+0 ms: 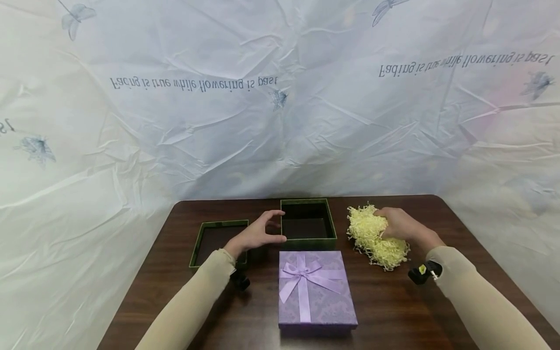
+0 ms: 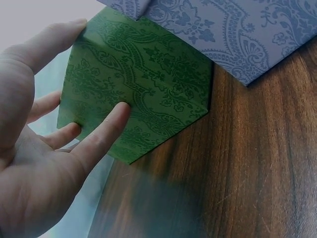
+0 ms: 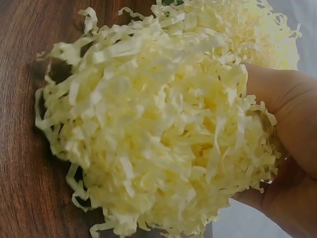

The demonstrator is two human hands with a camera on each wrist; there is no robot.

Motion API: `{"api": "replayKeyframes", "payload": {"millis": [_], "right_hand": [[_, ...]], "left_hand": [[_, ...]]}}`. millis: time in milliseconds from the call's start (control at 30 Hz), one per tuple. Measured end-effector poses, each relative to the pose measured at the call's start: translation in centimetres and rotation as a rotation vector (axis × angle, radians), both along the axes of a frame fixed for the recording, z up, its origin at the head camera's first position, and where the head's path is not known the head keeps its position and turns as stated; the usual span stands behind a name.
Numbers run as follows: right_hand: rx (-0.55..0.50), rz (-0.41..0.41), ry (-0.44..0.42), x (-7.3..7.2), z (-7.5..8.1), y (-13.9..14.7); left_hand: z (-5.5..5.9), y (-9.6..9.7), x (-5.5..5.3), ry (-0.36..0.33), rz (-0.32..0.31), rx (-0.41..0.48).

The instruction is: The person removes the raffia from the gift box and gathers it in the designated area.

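Note:
An open green box (image 1: 308, 245) with a dark inside stands near the table's far edge. At its left side is my left hand (image 1: 255, 236), thumb and fingers spread apart, fingertips right at the wall. In the left wrist view the fingers reach across the green patterned side (image 2: 148, 84) without curling round it. My right hand (image 1: 403, 226) grips a fluffy heap of pale yellow shredded paper (image 1: 369, 236) to the right of the box. Paper strands (image 3: 148, 129) fill the right wrist view and hide the fingertips.
A purple patterned gift box (image 1: 325, 304) with a ribbon bow sits closed in front of the green box. To the left lies a shallow green-edged lid (image 1: 218, 243), partly behind my left arm. White printed sheeting (image 1: 245, 136) surrounds the brown wooden table (image 1: 393, 306).

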State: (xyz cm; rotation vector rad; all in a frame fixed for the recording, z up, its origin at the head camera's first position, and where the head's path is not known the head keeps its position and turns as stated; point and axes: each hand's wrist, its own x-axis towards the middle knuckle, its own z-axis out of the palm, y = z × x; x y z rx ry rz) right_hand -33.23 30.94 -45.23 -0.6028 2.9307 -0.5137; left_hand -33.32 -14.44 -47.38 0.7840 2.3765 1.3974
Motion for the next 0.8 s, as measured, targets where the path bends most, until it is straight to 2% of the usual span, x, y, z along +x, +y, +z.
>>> {"api": "replayKeyframes", "payload": {"millis": [433, 700, 800], "right_hand": [[0.002, 0.004, -0.051, 0.1, -0.3, -0.1], [0.016, 0.055, -0.024, -0.2, -1.0, -0.3], [0.03, 0.059, -0.029, -0.1, -1.2, -0.5]], "left_hand": [[0.2, 0.2, -0.1, -0.007, 0.004, 0.003], [2.9, 0.3, 1.6, -0.024, -0.035, -0.007], [3.1, 0.2, 1.7, -0.031, -0.037, -0.003]]}}
